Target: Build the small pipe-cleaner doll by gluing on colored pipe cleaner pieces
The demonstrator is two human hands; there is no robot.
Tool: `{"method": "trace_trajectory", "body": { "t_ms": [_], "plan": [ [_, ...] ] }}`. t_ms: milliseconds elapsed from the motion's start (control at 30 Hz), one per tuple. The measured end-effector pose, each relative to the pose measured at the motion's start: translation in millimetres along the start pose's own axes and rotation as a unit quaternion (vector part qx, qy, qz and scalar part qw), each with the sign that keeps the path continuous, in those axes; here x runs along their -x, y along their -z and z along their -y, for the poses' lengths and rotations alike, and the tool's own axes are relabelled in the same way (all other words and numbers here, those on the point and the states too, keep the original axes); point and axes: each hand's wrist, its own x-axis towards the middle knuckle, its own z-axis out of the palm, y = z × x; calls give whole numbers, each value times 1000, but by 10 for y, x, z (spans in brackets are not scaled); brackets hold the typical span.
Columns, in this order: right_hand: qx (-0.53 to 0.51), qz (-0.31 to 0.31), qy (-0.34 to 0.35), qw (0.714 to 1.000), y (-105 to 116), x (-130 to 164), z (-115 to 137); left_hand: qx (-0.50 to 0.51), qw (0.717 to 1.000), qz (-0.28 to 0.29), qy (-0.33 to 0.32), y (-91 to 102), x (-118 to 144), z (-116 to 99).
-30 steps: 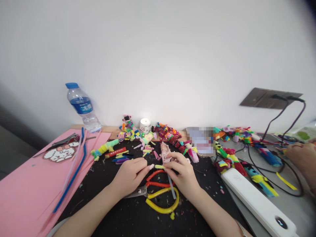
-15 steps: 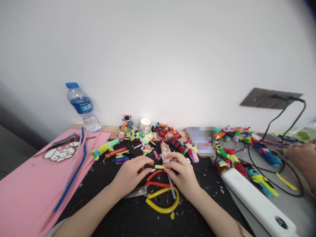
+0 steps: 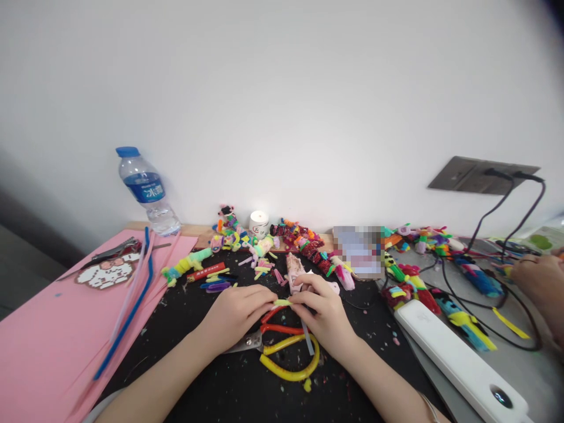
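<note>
Between my two hands runs a short yellow-green pipe cleaner piece. My left hand pinches its left end, and my right hand pinches the other end. Just below them lie scissors with one red and one yellow handle, blades toward the left and partly hidden by my left hand. A pale translucent strip crosses the handles under my right hand. Behind my fingers rests a pinkish, crumpled-looking tube. Small cut pipe cleaner pieces lie beyond my left hand.
Along the wall sit several pipe cleaner figures, a white roll and a blurred phone. A water bottle stands left, behind pink sheets. At right are a white power bank, cables and another person's hand.
My fingertips have drawn closer together on the yellow-green piece, and less of it shows. It sits slightly lower. The scissors stay in place.
</note>
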Motion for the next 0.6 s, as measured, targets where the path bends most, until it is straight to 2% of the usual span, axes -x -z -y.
{"method": "trace_trajectory", "body": {
  "t_ms": [233, 600],
  "plan": [
    [-7, 5, 2, 1000, -8, 14, -21, -16, 999, -7, -28, -27, 8, 21],
    [-17, 8, 0, 1000, -11, 9, -20, -26, 999, 5, -32, -35, 26, 17]
  ]
}}
